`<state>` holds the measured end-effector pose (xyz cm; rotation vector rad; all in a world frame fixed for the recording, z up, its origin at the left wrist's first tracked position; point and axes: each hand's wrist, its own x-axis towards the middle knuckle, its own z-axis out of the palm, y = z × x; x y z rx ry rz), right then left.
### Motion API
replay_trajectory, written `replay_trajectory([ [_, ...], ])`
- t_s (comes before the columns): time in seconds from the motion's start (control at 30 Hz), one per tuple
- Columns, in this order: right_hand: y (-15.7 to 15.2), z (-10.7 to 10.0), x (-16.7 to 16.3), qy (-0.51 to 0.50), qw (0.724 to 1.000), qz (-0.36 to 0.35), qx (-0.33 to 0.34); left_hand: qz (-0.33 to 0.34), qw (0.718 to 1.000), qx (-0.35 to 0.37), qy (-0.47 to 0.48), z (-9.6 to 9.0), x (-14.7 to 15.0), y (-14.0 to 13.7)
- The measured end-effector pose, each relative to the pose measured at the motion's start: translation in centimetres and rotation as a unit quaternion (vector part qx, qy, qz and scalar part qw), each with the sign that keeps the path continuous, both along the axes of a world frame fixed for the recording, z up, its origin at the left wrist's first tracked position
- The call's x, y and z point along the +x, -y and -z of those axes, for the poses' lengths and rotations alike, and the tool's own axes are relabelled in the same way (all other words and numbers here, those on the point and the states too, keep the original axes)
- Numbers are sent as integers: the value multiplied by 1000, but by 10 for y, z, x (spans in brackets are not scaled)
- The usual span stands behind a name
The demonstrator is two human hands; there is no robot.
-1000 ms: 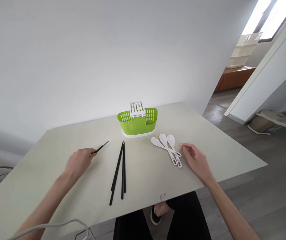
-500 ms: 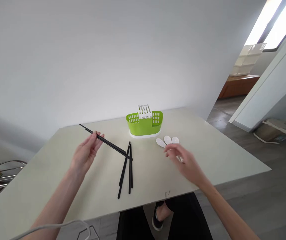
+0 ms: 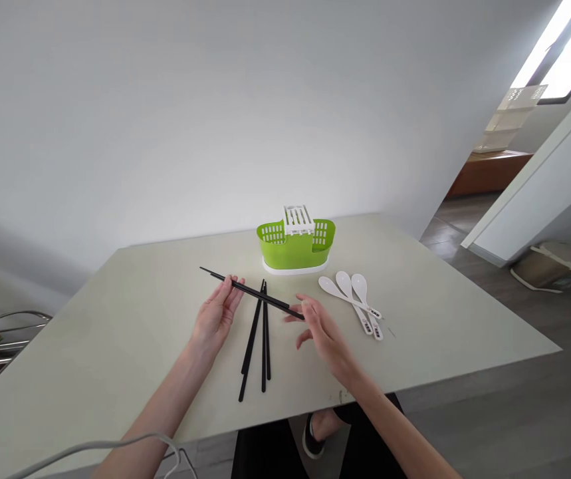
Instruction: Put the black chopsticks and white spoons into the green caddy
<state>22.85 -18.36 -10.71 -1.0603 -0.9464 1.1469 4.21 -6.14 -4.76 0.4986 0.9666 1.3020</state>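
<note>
A pair of black chopsticks (image 3: 260,293) is pinched near the thin ends by my left hand (image 3: 215,314). The pair is held slanted, the two ends uneven. Around the thick end of this pair, my right hand (image 3: 324,338) has its fingers apart, the end lying between thumb and fingers; a firm grip does not show. Under the held pair, several more black chopsticks (image 3: 249,342) lie on the table, tips toward the basket. Right of my right hand, three white spoons (image 3: 359,287) rest fanned out with handles crossing.
A green cutlery basket (image 3: 285,255) with a white base and white slatted piece on top stands near the wall. The pale table (image 3: 130,319) has its front edge at my legs. A grey cable (image 3: 90,444) crosses the lower left. A metal rack (image 3: 6,346) stands left.
My right hand has moved left from over the spoons to the thick end of the held chopsticks, uncovering the spoon handles. My left hand has brought the pair rightward.
</note>
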Motion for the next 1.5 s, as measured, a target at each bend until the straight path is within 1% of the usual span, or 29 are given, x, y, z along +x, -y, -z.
replay_trajectory([
  [0.07, -7, -1, -3, -51, 997, 61, -6, 18, 1000, 3, 0, 1, 15, 4],
  [0.2, -18, -5, -7, -131, 984, 122, 18, 70, 997, 28, -7, 0, 42, 16],
  [0.3, -22, -4, -7, -137, 978, 155, 33, 98, 994, 39, -14, 3, 55, 23],
  [0.4, -22, 0, -6, -122, 977, 176, 25, 118, 992, 38, -22, 7, 58, 28],
  [0.47, -20, 4, -3, -110, 980, 166, 18, 125, 991, 39, -28, 9, 55, 28],
  [0.5, -19, 5, -2, -100, 984, 150, 16, 125, 991, 40, -32, 8, 53, 28],
  [0.6, -12, 10, 4, -47, 997, 60, 7, 116, 991, 45, -44, 6, 48, 27],
  [0.67, -8, 15, 8, 2, 1000, 3, -1, 112, 991, 46, -55, 5, 45, 27],
  [0.73, -3, 19, 11, 51, 998, -21, -11, 114, 990, 49, -67, 6, 43, 28],
  [0.8, 0, 23, 13, 84, 996, -23, -22, 120, 988, 50, -78, 8, 42, 29],
  [0.87, 3, 26, 16, 91, 995, -19, -32, 125, 987, 50, -86, 10, 42, 30],
  [1.07, 13, 26, 23, 69, 997, 12, -27, 154, 980, 58, -110, 9, 41, 33],
  [1.2, 16, 30, 27, 50, 998, 25, -27, 171, 974, 64, -132, 11, 39, 34],
  [1.37, 21, 38, 31, 36, 998, 42, -41, 199, 958, 82, -190, 11, 34, 34],
  [1.5, 25, 40, 32, 41, 997, 51, -48, 218, 943, 95, -232, 11, 35, 33],
])
